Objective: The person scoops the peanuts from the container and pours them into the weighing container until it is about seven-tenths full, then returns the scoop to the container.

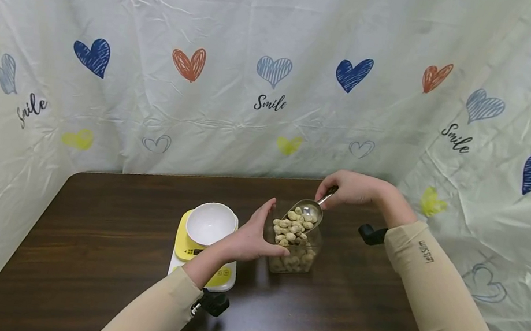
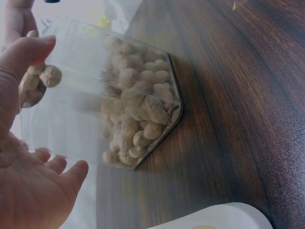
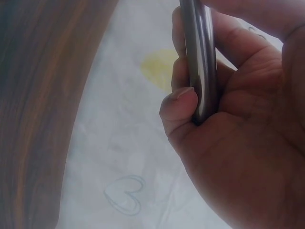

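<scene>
My right hand [image 1: 348,190] grips the dark, shiny metal handle [image 3: 200,62] of a scoop [image 1: 312,213], its fingers curled round it in the right wrist view. Unshelled peanuts [image 1: 294,223] lie in the tilted scoop, which is at the mouth of a clear plastic container [image 1: 316,244]. More peanuts [image 2: 138,105] fill the container's lower part. My left hand [image 1: 250,239] holds the container near its top from the left, thumb on the near side and fingers on another side. The scoop's lower edge is hidden by peanuts.
Left of the container stands a yellow and white kitchen scale [image 1: 183,245] with a white bowl [image 1: 211,224] on it, partly behind my left forearm. The dark wooden table [image 1: 117,234] ends at a hanging cloth [image 1: 217,140] printed with hearts.
</scene>
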The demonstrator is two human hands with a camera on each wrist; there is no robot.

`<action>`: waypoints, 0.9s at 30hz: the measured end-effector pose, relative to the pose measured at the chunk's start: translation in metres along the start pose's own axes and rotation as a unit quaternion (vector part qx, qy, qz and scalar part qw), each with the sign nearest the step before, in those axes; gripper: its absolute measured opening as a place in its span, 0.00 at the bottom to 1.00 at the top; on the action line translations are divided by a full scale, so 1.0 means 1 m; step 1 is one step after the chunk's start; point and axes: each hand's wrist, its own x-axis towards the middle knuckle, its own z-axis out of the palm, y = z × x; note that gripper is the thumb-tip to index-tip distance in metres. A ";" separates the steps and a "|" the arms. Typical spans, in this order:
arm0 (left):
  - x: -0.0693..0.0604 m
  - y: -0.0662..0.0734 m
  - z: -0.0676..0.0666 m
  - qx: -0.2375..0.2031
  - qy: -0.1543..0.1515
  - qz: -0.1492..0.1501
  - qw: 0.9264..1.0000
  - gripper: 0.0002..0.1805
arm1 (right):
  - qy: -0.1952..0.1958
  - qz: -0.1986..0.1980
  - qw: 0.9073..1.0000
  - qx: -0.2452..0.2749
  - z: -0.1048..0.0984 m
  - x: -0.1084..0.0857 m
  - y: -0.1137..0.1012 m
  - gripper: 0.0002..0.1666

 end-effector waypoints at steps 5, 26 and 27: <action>-0.001 0.001 0.000 0.000 -0.002 -0.001 1.000 0.69 | 0.000 0.000 1.000 0.002 -0.002 -0.001 0.002 0.10; -0.003 0.002 -0.001 -0.004 -0.013 -0.006 1.000 0.68 | 0.031 0.006 0.999 0.028 -0.004 -0.020 0.026 0.14; -0.003 0.002 -0.001 -0.004 -0.013 -0.006 1.000 0.68 | 0.033 0.006 0.999 0.032 -0.003 -0.021 0.028 0.14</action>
